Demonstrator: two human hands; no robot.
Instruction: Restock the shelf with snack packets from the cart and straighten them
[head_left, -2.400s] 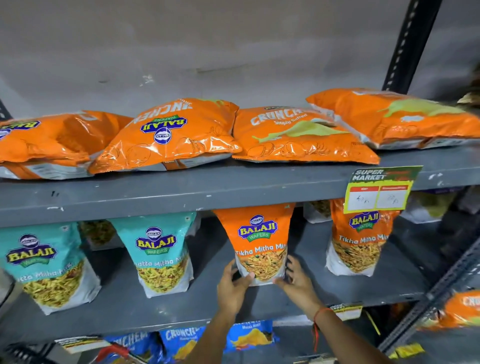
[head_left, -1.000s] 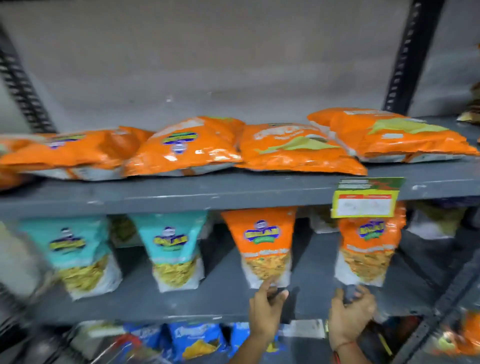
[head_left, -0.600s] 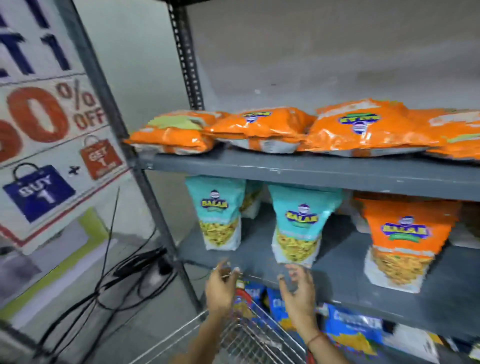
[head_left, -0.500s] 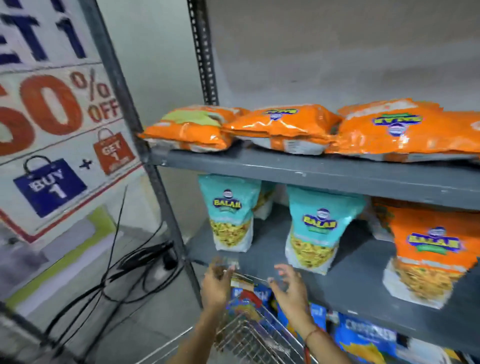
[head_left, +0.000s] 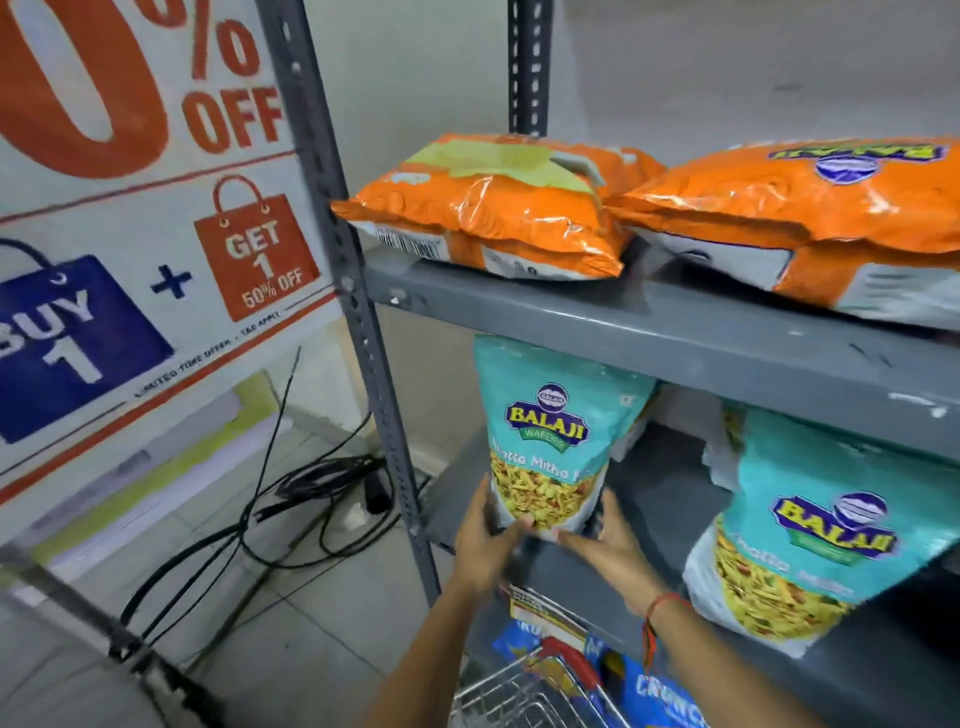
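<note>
Both hands clamp the base of the teal packet (head_left: 545, 441): left hand (head_left: 485, 545) and right hand (head_left: 610, 551) each hold a bottom corner, upright on the grey metal shelf (head_left: 675, 343). Another teal pouch (head_left: 800, 525) leans just right; glossy orange bags (head_left: 488, 208) lie above, wire cart (head_left: 524, 696) below.

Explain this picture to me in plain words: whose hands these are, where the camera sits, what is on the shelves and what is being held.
There is no machine here. A person wears a wide-angle camera on the head, so you look forward and down at their own bare hands.

The left hand and the right hand hold the bottom of an upright teal Balaji packet, one hand on each side, on the middle shelf of a grey metal rack. A second teal packet stands to its right.

On the upper shelf lie flat orange packets.

At the bottom edge you see the wire cart. On the left hang an offer poster and black cables on the floor.
</note>
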